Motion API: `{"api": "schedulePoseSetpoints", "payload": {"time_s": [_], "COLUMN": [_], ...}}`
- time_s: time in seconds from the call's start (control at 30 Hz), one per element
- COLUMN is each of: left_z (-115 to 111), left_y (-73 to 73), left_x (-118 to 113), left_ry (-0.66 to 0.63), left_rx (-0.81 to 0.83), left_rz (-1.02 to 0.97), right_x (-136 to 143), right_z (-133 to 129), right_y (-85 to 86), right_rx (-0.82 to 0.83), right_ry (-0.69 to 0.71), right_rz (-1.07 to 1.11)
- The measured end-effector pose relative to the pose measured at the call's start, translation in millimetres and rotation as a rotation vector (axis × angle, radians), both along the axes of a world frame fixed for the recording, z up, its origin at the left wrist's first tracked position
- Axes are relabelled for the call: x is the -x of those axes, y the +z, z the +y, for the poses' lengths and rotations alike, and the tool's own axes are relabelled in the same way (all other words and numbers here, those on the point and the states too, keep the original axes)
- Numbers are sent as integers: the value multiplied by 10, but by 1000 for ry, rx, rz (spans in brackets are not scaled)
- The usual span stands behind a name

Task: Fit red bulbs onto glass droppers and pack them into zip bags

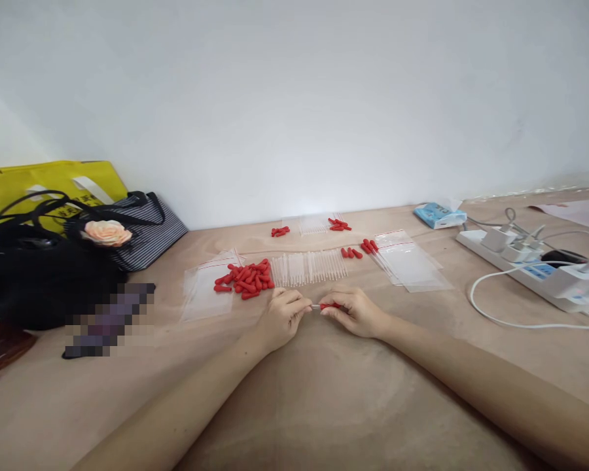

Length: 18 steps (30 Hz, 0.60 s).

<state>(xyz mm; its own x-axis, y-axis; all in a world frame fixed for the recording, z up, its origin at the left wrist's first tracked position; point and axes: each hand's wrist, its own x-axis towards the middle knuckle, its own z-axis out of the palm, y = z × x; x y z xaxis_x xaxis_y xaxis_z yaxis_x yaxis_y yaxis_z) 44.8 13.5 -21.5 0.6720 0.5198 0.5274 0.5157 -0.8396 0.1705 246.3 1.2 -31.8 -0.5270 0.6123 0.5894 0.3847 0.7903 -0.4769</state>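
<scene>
Forearms (201, 399): bare, over the brown desk (294, 418)
Hands: left hand (282, 320) pinching a clear tube (315, 307), right hand (356, 314) pinching a red bulb (330, 305)
Tube and bulb: slender, see-through; smooth, bright red; end to end, near the tube row (309, 268)
Writing: on yellow bag (95, 172) and blue packet (434, 214), too small to read

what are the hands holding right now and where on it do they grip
Left hand: the clear tube, near its left end. Right hand: the red bulb at its right.
</scene>
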Motion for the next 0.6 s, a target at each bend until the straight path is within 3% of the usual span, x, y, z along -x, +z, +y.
{"api": "schedulePoseSetpoints", "payload": {"time_s": [0.27,0.6], "left_z": [-35,-61], "left_y": [-50,-54], "left_x": [-58,-76], "left_ry": [42,49], "left_rx": [-37,-26], "left_rz": [-24,20], "right_x": [45,55], "right_z": [8,24], "right_y": [1,2], "right_rx": [-43,-43], "right_ry": [-74,12], "right_rz": [-38,-94]}}
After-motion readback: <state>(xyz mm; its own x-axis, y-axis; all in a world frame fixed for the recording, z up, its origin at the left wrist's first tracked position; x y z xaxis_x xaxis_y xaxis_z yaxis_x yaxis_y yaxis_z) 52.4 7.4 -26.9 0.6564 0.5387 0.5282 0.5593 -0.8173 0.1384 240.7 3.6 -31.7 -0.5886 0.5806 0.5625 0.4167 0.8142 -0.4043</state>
